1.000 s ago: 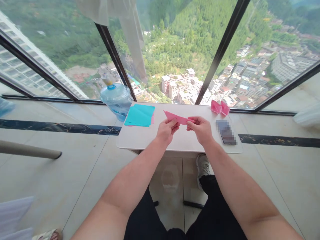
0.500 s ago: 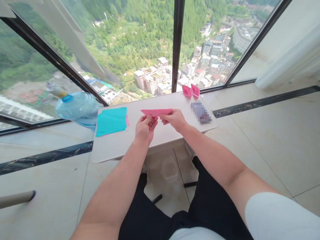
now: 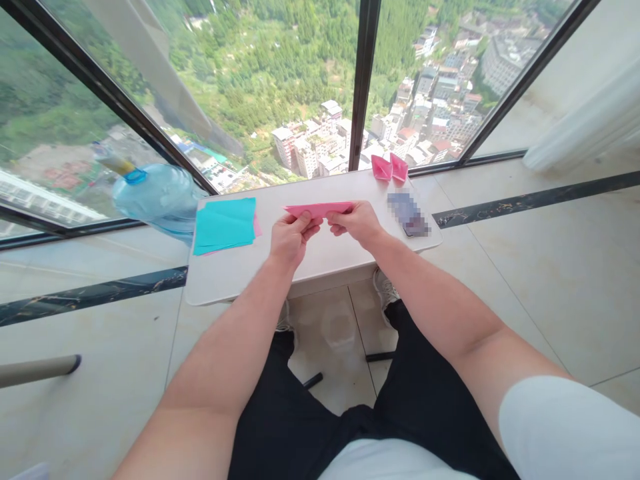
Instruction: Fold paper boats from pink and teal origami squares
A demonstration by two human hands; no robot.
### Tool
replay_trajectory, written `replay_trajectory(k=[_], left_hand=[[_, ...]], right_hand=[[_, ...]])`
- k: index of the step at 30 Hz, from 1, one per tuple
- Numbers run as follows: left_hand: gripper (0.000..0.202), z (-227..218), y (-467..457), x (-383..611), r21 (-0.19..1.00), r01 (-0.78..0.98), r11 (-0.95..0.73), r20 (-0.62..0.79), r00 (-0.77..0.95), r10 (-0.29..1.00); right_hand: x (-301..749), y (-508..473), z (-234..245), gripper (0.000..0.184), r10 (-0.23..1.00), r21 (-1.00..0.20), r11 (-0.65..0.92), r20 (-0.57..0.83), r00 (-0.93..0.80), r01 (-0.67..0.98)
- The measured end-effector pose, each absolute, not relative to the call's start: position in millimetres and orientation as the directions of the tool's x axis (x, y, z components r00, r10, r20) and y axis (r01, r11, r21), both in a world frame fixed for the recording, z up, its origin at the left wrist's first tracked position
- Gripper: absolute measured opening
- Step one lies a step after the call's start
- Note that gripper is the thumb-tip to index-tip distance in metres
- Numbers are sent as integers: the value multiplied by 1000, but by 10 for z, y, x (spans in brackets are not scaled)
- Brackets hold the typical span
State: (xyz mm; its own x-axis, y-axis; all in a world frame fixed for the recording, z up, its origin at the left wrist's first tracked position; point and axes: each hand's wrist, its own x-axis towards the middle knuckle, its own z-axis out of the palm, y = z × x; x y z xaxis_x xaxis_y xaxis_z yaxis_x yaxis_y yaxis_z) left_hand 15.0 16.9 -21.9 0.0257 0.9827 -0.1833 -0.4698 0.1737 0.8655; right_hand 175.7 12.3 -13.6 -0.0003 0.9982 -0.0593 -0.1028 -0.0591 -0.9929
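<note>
A folded pink sheet of paper (image 3: 320,209) is held up above the middle of the white table, its long edge running left to right. My left hand (image 3: 291,238) pinches its left part, thumb on the near face. On the right part, my right hand (image 3: 356,223) grips it between thumb and fingers. Both hands are closed on the paper, and the fingers behind it are partly hidden. To the left lies a stack of blue paper sheets (image 3: 225,227), with pink paper (image 3: 258,225) peeking out at its right side. Pink folded paper shapes (image 3: 389,169) stand at the far right corner.
The white table (image 3: 240,280) stands against tall windows with a dark frame (image 3: 363,80). A blurred-out phone-like object (image 3: 409,215) lies at its right end. A large blue water bottle (image 3: 155,200) is beyond the left end. My knees are below the near edge.
The view has shifted, so the table sits slightly higher in the picture. Both hands still hold the pink paper, and my left thumb has moved a little along it.
</note>
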Motion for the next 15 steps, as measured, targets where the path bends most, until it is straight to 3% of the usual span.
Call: replay_trajectory(k=[8,15], left_hand=[[28,-239,191,69,838,-510,192,-235,-20,972],[31,-209,184,64,832,-544,112,-165,-49,985]], right_hand=[[1755,88,-125,22,999,-996,-28,-29,20,-83],[1754,76,-104,26,999,-998,-25,-26,20,-64]])
